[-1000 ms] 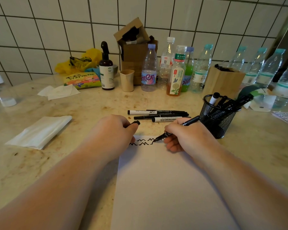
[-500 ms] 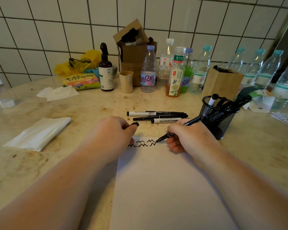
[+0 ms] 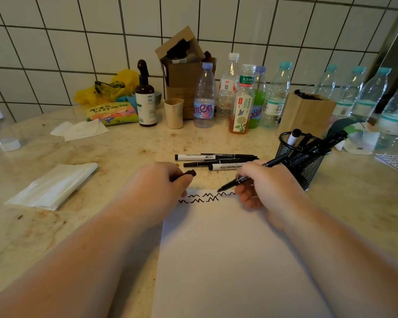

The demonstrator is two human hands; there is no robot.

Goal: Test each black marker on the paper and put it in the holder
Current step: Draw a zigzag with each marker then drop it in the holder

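Marker in use: a slim black marker is pinched in the right hand, its tip on the far edge of the paper beside two rows of black squiggles.
Cap: the left hand is curled round the black cap and rests at the paper's far left corner.
Handling: light, stiff and smooth, I'd judge; best held mid-barrel, clear of the wet tip.
Waiting markers: three more markers lie on the bench just beyond the hands.
Holder: a black mesh holder stands to the right, already crowded with markers.
Obstacles: those leaning markers may block a new one going in.
Around: folded tissue to the left; bottles and a cardboard box along the far wall.
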